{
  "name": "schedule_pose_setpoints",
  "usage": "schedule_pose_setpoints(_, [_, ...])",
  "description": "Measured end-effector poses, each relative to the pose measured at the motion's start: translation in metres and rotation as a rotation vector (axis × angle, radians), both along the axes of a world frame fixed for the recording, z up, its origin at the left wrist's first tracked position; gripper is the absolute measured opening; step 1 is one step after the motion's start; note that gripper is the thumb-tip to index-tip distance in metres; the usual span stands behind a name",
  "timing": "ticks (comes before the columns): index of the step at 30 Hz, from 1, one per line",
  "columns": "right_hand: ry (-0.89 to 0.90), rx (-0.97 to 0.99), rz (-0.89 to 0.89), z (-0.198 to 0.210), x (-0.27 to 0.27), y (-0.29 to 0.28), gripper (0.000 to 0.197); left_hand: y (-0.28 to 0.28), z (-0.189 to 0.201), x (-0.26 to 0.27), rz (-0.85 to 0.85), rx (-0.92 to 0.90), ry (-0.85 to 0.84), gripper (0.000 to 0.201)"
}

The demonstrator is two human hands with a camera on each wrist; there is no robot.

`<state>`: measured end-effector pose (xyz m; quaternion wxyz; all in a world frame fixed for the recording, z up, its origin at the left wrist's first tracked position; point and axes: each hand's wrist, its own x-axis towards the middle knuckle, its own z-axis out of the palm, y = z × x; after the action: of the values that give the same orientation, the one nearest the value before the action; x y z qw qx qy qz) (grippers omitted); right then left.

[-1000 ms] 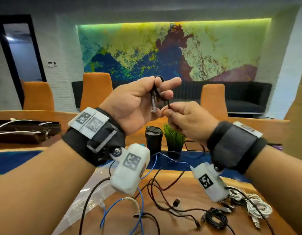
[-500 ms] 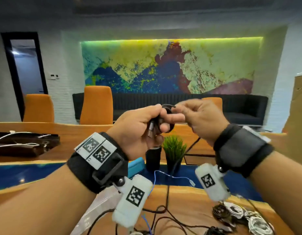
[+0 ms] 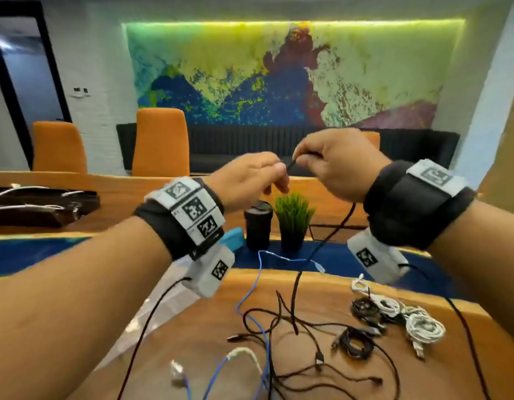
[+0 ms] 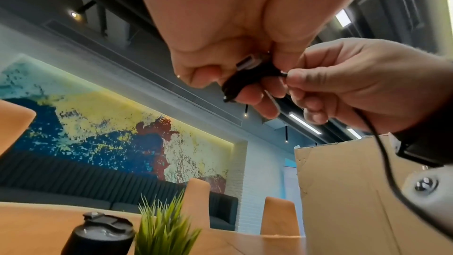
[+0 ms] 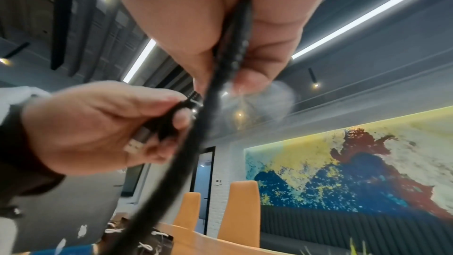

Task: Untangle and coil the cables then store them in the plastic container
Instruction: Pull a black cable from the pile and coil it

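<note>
My left hand (image 3: 274, 176) holds a small coil of black cable (image 4: 245, 79) with its silver USB plug (image 4: 247, 62) sticking out of the fist. Just to its right, my right hand (image 3: 299, 160) pinches the same cable's free run, which hangs down (image 3: 346, 216) to a loose tangle of black cables (image 3: 281, 321) and a blue cable (image 3: 260, 272) on the wooden table (image 3: 322, 287). In the right wrist view the cable (image 5: 235, 46) passes between thumb and fingers. A clear plastic container (image 3: 166, 304) lies partly hidden under my left forearm.
Coiled black cable (image 3: 355, 342) and white cable bundles (image 3: 423, 327) lie at the table's right. A black tumbler (image 3: 258, 223) and a small potted plant (image 3: 293, 217) stand behind the hands. A dark bag (image 3: 33, 206) sits far left, a cardboard box (image 3: 510, 145) far right.
My right hand rose from below the left fingers to their right side with the cable. The left hand turned palm down. The head view tipped down onto more of the table.
</note>
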<state>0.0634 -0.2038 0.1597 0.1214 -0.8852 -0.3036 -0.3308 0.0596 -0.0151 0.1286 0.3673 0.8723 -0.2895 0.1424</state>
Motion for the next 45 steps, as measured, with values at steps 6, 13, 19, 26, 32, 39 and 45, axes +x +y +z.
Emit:
schedule_pose_setpoints(6, [0.178, 0.425, 0.086, -0.030, 0.037, 0.011, 0.032, 0.004, 0.016, -0.011, -0.265, -0.709, 0.578, 0.033])
schedule_pose_setpoints(13, [0.443, -0.159, 0.041, -0.044, -0.001, 0.023, 0.018, -0.005, 0.017, 0.000, -0.039, -0.515, 0.193, 0.023])
schedule_pose_setpoints(19, [0.042, -0.141, 0.000, 0.013, -0.011, 0.000, 0.017, 0.003, -0.001, 0.009, 0.044, -0.035, 0.039, 0.034])
schedule_pose_setpoints(26, [0.442, 0.645, 0.178, -0.021, 0.031, 0.011, 0.021, -0.004, 0.023, -0.006, -0.256, -0.815, 0.555, 0.033])
schedule_pose_setpoints(32, [0.500, 0.142, 0.072, -0.049, 0.021, 0.021, 0.014, -0.009, 0.016, 0.002, -0.109, -0.843, 0.312, 0.022])
schedule_pose_setpoints(39, [0.179, -0.374, -0.019, -0.009, -0.013, 0.014, 0.018, -0.007, -0.006, 0.016, 0.104, -0.005, 0.012, 0.032])
schedule_pose_setpoints(45, [-0.058, -0.114, 0.066, 0.001, 0.018, -0.001, 0.020, -0.011, -0.009, 0.008, -0.037, -0.221, 0.277, 0.026])
